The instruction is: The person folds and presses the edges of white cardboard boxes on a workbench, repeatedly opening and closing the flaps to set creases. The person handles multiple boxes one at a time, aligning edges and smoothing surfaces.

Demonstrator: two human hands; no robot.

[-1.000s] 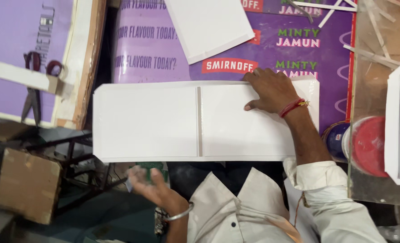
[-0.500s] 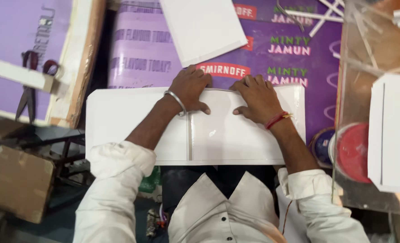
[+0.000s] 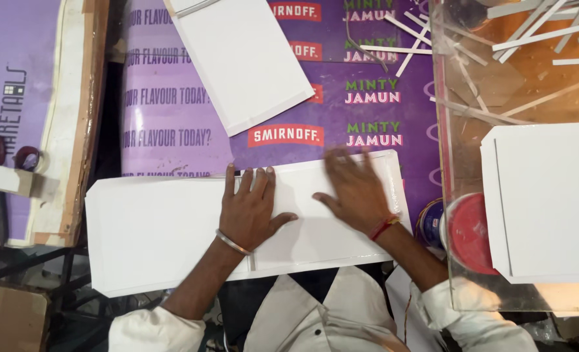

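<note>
Head view: left hand [image 3: 250,212] and right hand [image 3: 355,192], fingers spread flat, press the white folded board [image 3: 152,228] on the purple printed sheet [image 3: 172,111]. Step judged: flattening its centre seam. Next move likely calls for firm, even pressure along it.

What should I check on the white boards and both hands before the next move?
1. Left hand flat across the seam between the two white boards: ok.
2. Right hand on the right board: on it, but blurred, so pressure cannot tell.
3. Boards lined up at the seam: top edges look slightly stepped, not ok.
4. Left board supported: its left end overhangs the purple table, not ok.
5. Loose white panel clear of the boards: apart, ok.
6. Red lid clear of the right board: beside it under a clear sheet, ok.
</note>
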